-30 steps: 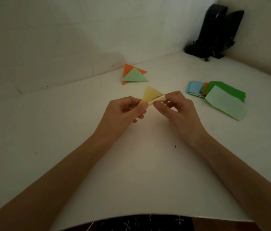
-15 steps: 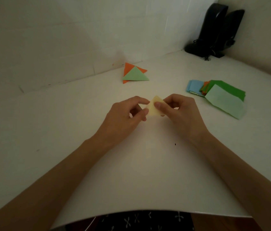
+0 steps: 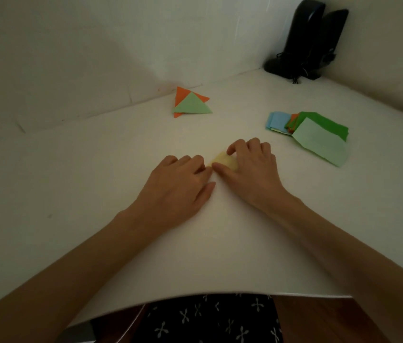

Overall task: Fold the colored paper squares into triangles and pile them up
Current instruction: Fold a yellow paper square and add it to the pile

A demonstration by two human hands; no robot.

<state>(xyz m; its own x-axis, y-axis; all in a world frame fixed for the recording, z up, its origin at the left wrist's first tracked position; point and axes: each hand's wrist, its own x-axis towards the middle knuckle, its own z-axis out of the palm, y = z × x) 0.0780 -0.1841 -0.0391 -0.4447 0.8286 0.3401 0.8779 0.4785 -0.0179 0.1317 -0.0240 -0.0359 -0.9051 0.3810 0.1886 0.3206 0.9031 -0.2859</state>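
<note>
Yellow paper (image 3: 224,160), long axis left-right, pinched by right hand (image 3: 252,174); left hand (image 3: 178,186) flat.

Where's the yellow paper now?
Head view, middle of the white table: the yellow paper lies between the left hand and right hand, both touching it.

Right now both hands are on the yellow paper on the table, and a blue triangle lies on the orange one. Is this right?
Wrong colour: in the head view a light green triangle, not a blue one, lies on the orange triangle. The yellow paper part holds.
</note>
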